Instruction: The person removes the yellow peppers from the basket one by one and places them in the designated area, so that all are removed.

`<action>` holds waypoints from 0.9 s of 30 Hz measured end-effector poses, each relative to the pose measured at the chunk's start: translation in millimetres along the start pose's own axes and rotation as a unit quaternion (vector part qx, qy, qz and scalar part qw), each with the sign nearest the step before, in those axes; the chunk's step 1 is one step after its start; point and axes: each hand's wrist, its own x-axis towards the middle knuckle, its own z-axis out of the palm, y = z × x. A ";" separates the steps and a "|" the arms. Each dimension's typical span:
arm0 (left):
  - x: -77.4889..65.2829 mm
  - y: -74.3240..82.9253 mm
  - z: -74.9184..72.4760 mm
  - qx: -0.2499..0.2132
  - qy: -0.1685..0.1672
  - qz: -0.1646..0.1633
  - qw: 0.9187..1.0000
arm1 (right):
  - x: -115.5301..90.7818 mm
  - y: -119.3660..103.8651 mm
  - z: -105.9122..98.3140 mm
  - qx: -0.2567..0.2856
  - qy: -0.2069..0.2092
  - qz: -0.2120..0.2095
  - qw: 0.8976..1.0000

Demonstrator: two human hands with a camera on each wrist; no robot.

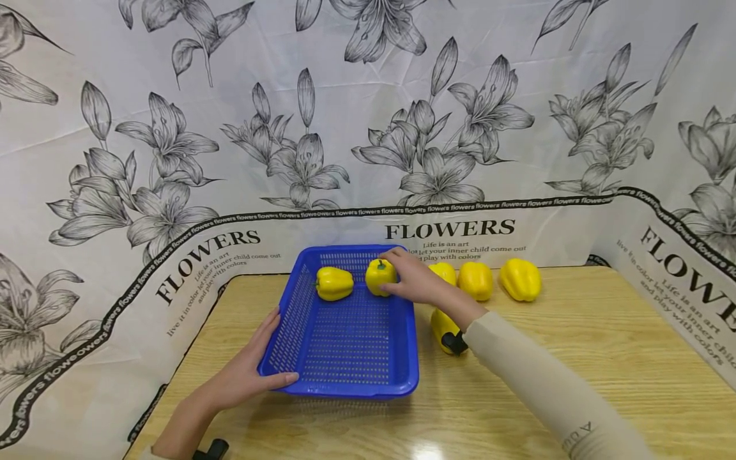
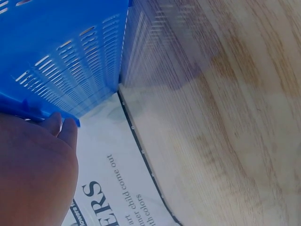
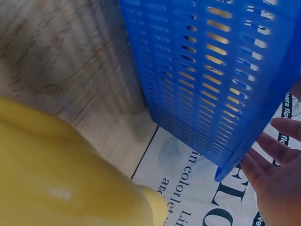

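A blue plastic basket with slotted walls stands on the wooden table. My left hand holds its front left side, thumb over the rim and fingers along the outer wall. Over the far right corner of the basket, my right hand grips a yellow bell pepper with its green stem upward. Another yellow bell pepper lies on its side inside, near the back wall. In the right wrist view, the right hand reaches over the basket's rim, which hides the gripped pepper.
Right of the basket, yellow bell peppers stand along the back of the table, among them one pepper and another at the far right. One more pepper lies beneath my right wrist. A flower-printed cloth hangs behind.
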 end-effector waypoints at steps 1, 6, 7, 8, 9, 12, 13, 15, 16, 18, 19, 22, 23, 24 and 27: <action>0.0 -0.1 0.1 0.000 0.000 0.000 1.000 | 2.3 0.8 1.4 -0.007 0.002 0.002 1.000; -0.2 -0.3 0.5 -0.003 0.001 0.002 1.000 | 13.4 7.0 9.1 -0.037 0.011 0.014 0.999; -0.3 -0.2 0.4 -0.004 0.001 0.002 1.000 | 15.0 7.6 10.3 -0.040 0.011 0.017 0.999; -0.3 -0.2 0.3 -0.004 0.001 0.002 1.000 | 16.8 8.3 11.4 -0.045 0.011 0.020 0.999; -0.3 -0.1 0.2 -0.004 0.001 0.002 1.000 | 18.4 8.8 12.7 -0.049 0.011 0.023 0.998; 0.0 0.0 -0.5 -0.003 0.001 0.003 1.000 | 22.5 9.9 15.9 -0.066 0.009 0.030 0.997; -0.2 -0.2 -0.7 -0.003 0.001 0.004 1.000 | 23.8 9.9 17.1 -0.074 0.008 0.033 0.997; -0.6 -0.5 -1.2 -0.004 0.001 0.004 1.000 | 26.2 9.7 19.4 -0.091 0.006 0.036 0.995; -0.8 -0.6 -1.4 -0.004 0.001 0.004 1.000 | 27.5 9.3 20.5 -0.097 0.006 0.038 0.995; -1.0 -1.2 -1.6 -0.003 0.001 0.005 1.000 | 29.9 8.7 23.0 -0.109 0.004 0.042 0.993; -1.1 -1.5 -1.6 -0.003 0.001 0.005 1.000 | 30.9 8.1 24.1 -0.112 0.002 0.045 0.993; -1.1 -2.8 -1.4 -0.003 0.000 0.006 1.000 | 33.3 6.8 27.7 -0.117 -0.003 0.052 0.992; -1.0 -2.8 -1.4 -0.003 0.000 0.005 1.000 | 34.1 6.5 28.8 -0.119 -0.006 0.052 0.992; -0.8 -2.7 -1.4 -0.004 -0.001 0.004 1.000 | 34.5 6.1 29.5 -0.119 -0.007 0.050 0.992; -0.9 -2.7 -1.5 -0.003 -0.001 0.003 1.000 | 36.3 6.1 32.1 -0.122 -0.007 0.040 0.992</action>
